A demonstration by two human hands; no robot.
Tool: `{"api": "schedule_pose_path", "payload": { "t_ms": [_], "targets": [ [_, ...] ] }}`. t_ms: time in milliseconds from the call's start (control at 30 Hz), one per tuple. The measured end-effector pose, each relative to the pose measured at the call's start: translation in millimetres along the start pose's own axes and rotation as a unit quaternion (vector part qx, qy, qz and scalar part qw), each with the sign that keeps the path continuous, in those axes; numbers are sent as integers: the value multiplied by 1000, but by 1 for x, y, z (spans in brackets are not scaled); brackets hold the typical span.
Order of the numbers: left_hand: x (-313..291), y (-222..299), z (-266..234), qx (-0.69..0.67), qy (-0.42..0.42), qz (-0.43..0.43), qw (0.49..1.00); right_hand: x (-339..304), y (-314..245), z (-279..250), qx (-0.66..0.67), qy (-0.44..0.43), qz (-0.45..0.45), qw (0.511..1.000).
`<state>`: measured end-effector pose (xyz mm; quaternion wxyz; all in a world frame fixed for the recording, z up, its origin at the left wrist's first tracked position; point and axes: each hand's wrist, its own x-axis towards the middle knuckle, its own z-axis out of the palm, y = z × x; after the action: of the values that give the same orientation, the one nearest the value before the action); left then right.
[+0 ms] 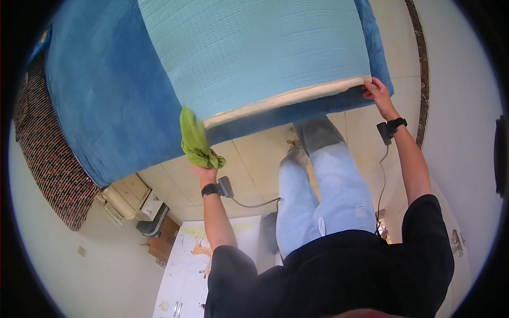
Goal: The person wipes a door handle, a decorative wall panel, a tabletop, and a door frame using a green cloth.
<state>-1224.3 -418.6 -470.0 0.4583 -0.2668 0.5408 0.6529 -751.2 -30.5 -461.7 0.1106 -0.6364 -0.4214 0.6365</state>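
A light blue quilted pad with a cream edge lies across a bed with a darker blue cover. My right hand pinches the pad's near right corner, fingers closed on the cream edge. Beside the near left corner, my left hand grips a bunched green cloth. The cloth's upper end reaches up against the pad's corner, and it hides most of my left fingers. Each wrist wears a black strap with a small dark device and a cable.
Tiled floor runs along the bed's near side, under my legs. A white cabinet with animal pictures stands at lower left, near a beige box-like case and brown boxes. A patterned dark cloth hangs at far left. White wall rises at right.
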Motion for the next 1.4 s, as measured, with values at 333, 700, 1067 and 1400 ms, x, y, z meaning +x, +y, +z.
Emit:
{"api": "schedule_pose_path", "payload": {
  "t_ms": [333, 700, 1067, 1400],
  "targets": [
    [-148, -66, 18, 350, -102, 108, 925, -202, 56, 25, -139, -50, -122, 981],
    [-390, -169, 198, 521, -466, 102, 707, -438, 15, 13, -139, -72, -369, 916],
    [-563, -310, 242, 488, -673, 170, 529, -553, 79, -173, -26, 188, -481, 856],
    [-698, -511, 275, 518, -757, 188, 351, -662, 198, -347, 91, 300, -431, 846]
  ]
}}
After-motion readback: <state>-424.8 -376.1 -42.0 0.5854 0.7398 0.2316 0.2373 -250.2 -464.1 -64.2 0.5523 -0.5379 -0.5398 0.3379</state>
